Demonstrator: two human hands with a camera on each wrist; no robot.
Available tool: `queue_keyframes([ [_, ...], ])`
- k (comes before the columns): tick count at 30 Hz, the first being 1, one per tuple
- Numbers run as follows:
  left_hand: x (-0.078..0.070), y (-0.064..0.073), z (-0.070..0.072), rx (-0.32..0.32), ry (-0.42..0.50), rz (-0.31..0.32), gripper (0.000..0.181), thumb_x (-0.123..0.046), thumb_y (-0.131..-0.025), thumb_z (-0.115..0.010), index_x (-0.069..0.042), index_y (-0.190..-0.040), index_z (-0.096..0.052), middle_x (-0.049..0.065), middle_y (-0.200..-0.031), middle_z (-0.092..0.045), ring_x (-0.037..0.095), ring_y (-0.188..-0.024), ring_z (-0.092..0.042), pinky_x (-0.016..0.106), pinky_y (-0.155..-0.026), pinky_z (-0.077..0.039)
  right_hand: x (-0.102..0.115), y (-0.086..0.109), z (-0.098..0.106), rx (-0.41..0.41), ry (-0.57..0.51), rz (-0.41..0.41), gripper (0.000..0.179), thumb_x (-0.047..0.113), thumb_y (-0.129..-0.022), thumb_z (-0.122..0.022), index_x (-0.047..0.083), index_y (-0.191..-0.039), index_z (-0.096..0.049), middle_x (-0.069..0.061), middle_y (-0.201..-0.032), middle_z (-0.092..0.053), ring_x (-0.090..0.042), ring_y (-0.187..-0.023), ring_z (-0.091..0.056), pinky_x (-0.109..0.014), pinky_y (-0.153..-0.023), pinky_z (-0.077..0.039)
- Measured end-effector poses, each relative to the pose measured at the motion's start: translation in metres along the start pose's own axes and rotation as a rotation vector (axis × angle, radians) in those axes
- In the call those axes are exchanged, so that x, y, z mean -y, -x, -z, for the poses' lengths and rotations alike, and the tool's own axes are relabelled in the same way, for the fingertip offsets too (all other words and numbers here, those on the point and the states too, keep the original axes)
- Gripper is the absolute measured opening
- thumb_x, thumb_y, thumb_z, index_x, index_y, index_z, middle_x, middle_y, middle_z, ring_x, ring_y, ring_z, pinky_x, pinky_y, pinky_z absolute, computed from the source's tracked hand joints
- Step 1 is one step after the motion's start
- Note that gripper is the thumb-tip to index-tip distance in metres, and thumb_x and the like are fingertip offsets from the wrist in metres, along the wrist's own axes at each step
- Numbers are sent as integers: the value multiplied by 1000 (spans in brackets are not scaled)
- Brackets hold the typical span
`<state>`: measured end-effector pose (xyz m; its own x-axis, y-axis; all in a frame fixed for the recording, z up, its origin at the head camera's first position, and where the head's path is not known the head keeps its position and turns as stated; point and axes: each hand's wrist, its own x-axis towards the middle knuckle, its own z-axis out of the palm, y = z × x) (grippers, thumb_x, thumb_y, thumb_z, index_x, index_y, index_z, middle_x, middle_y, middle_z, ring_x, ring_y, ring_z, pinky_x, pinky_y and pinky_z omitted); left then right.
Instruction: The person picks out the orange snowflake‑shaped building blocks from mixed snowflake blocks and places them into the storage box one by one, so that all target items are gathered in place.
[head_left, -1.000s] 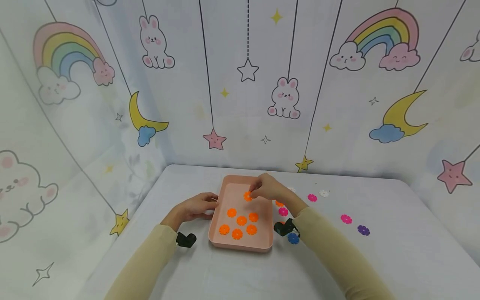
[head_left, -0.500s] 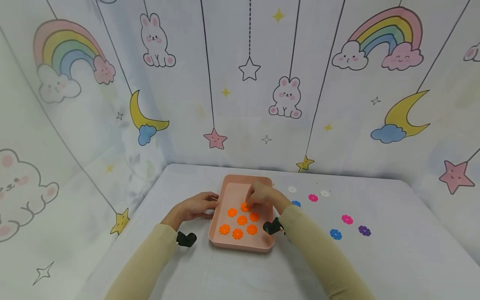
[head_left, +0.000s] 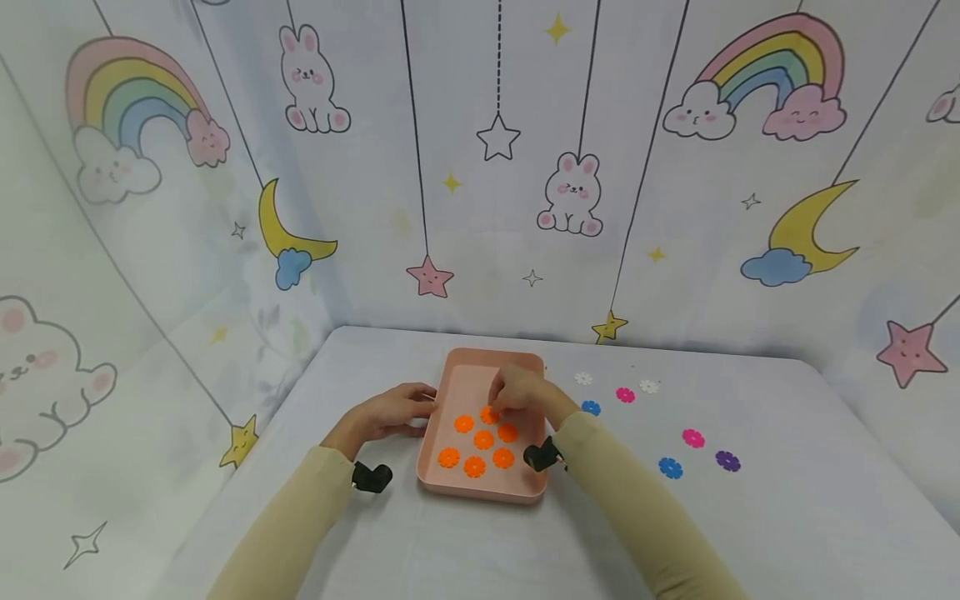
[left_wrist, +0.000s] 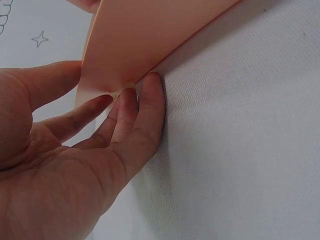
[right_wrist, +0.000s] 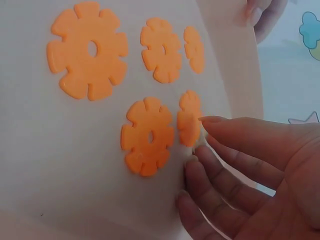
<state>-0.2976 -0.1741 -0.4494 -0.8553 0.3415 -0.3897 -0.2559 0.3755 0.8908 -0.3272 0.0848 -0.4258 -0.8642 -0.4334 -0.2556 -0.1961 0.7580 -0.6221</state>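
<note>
In the head view, a pink tray (head_left: pixel 480 492) lies on the table, holding several orange notched interlocking discs (head_left: pixel 475 467). My right hand (head_left: pixel 520 392) is over the tray's right half and pinches one orange interlocking disc (right_wrist: pixel 188 117) at its edge with thumb and fingers, low by the tray floor. Another orange disc (right_wrist: pixel 148 136) lies beside it in the right wrist view. My left hand (head_left: pixel 393 411) holds the tray's left side. The left wrist view shows that hand's fingers (left_wrist: pixel 150 100) against the outer wall, its thumb at the rim, thumb tip hidden.
On the table right of the tray lie loose discs: white ones (head_left: pixel 648 387), pink ones (head_left: pixel 693 438), blue ones (head_left: pixel 671 468) and a purple one (head_left: pixel 727 461). A printed cloth wall (head_left: pixel 360 167) stands behind the table.
My right hand has come nearer and lower, bringing its orange disc from above the tray down among the others. Over the last half second it barely moves. The left hand stays put.
</note>
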Motion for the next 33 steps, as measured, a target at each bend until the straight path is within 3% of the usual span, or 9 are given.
queue_keyframes([
  [6, 0, 1, 1, -3, -1, -1, 47, -17, -105, -59, -1, -147, -46, 19, -144, -52, 27, -112, -63, 44, -94, -59, 3, 10, 7, 15, -9, -14, 6, 11, -89, -76, 8, -94, -73, -1, -87, -68, -18, -82, -59, -29, -77, -53],
  [11, 1, 0, 0, -2, 2, -9, 47, -18, -105, -59, 0, -147, -46, 20, -144, -51, 27, -111, -63, 44, -94, -58, -1, 24, 21, -1, 4, 54, 16, 15, -91, -75, 5, -104, -72, -2, -98, -68, -21, -96, -60, -38, -91, -54],
  [14, 2, 0, 0, -3, -1, -10, 48, -18, -105, -60, -1, -147, -47, 19, -143, -52, 27, -111, -63, 44, -94, -59, -8, 35, 30, -13, -3, 96, 19, 15, -92, -75, 4, -107, -70, -4, -102, -68, -22, -97, -61, -38, -89, -56],
  [22, 2, 0, -1, -6, 0, -13, 48, -18, -105, -60, 0, -147, -47, 19, -144, -52, 26, -111, -63, 44, -94, -58, -37, 73, 55, -69, 24, 115, 23, 19, -94, -74, 3, -110, -70, -3, -101, -68, -21, -92, -62, -31, -77, -57],
  [33, -1, 1, -1, -6, -14, 1, 49, -18, -104, -61, 0, -147, -46, 20, -145, -51, 27, -111, -63, 45, -95, -58, -93, 123, 80, -125, 86, 196, 25, 20, -94, -74, 4, -113, -68, -3, -103, -67, -21, -96, -62, -30, -80, -57],
])
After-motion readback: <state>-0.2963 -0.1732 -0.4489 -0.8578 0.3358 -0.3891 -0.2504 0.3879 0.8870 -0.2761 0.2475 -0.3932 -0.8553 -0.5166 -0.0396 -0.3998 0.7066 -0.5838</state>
